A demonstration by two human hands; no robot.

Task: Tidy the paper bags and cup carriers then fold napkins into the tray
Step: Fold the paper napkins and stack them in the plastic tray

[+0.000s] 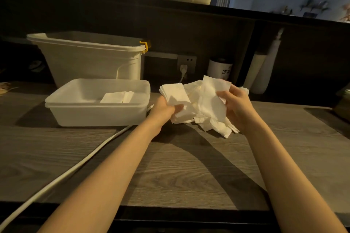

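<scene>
Both hands are working above the tabletop [189, 166]: the left hand [163, 110] is gripping a folded napkin stack [175, 94], fingers curled under it, while the right hand [237, 107] is pinching a loose napkin [212, 100] over the crumpled napkin pile [210, 121]. The tray [98, 113] is sitting just left of the left hand, two folded napkins [117, 97] lying inside near its right wall. A white cable [66, 174] is crossing the open wood in front, toward the near edge

Both forearms are bare from elbow to wrist, no sleeves showing; the left hand [162, 108] and right hand [239, 107] are ungloved.
</scene>
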